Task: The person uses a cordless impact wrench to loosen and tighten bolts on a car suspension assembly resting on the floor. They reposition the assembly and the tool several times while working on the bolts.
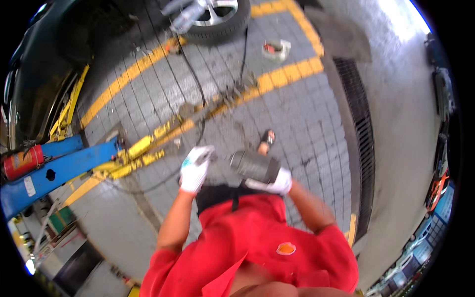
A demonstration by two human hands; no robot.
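Both my hands wear white work gloves and are held in front of my waist. My right hand (278, 183) is wrapped round a dark grey, bottle-shaped cylinder (253, 165), which lies almost level and points left. My left hand (194, 171) is closed, a short way from the cylinder's left end. At its fingertips shows a small grey piece (204, 157), too blurred to name. A gap separates this piece from the cylinder.
A wheel with a tyre (217, 30) is at the far side. Dark hoses (194, 74) trail over the tiled floor. Blue and yellow lift arms (64, 161) with a red canister (23, 162) stand left, beside a dark car (44, 59). A drain grate (363, 128) runs along the right.
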